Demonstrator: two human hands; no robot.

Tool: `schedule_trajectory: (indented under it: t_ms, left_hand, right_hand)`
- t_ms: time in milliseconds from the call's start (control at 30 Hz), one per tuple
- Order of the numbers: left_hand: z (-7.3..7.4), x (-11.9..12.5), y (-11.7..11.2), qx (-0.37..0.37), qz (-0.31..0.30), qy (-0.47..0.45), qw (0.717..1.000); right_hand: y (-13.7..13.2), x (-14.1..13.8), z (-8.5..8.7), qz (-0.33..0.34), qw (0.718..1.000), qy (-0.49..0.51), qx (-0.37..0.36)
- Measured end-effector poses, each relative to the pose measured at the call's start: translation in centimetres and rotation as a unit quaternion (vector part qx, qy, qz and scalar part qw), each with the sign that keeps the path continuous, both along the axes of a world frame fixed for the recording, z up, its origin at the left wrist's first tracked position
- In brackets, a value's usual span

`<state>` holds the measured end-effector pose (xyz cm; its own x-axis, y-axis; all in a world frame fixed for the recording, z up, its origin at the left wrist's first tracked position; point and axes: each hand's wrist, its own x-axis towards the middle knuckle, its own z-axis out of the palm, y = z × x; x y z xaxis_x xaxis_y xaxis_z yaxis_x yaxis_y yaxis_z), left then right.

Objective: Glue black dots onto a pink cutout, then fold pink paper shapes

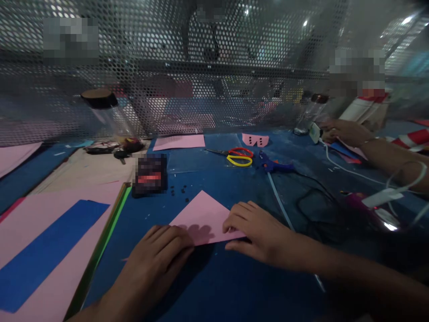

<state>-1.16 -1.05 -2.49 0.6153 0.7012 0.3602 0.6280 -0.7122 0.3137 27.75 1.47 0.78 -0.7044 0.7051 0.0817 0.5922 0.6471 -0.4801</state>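
A pink sheet of paper (203, 214), triangular in outline, lies on the blue tabletop with one point directed away from me. At its left corner my left hand (164, 250) presses down, fingers close together and curled over the near edge. My right hand (256, 230) grips the right corner, fingers on top and thumb below the near edge. The hands cover both of these corners. Just beyond the paper are small black bits (183, 189). Farther off lie scissors (239, 156) with one red and one yellow handle, and a blue glue gun (276, 166).
A dark box (149, 174) stands left of centre. Left of a green-edged strip (114, 226) lie pink sheets and a blue strip (53, 246). A cut pink piece (255, 140) lies at the back. Bottles, cables and another person's hand (348, 132) occupy the right; perforated metal stands behind.
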Motion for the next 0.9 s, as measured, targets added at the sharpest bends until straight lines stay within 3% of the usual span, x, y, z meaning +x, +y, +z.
schedule_trajectory:
  t_ms: [100,267,533,700,900]
  left_hand:
    - [-0.3,-0.1,-0.1,0.006,0.003,0.005,1.000]
    - [-0.5,-0.1,-0.1,0.001,0.003,0.042,0.999]
    - [-0.4,-1.0,-0.5,-0.003,-0.027,0.046,0.999]
    - [-0.3,-1.4,-0.8,0.013,-0.009,0.041,0.999]
    - [0.4,-2.1,-1.1,-0.034,-0.003,0.061,0.998]
  right_hand:
    - [-0.2,-0.3,-0.1,0.042,0.996,-0.043,0.065]
    - [-0.1,-0.2,-0.3,0.053,0.992,-0.065,0.095]
    - [0.3,0.2,-0.6,0.063,0.994,-0.065,0.059]
    - [0.5,0.3,-0.5,0.049,0.997,-0.058,0.022]
    - [0.5,0.3,0.1,0.039,0.998,-0.053,-0.013]
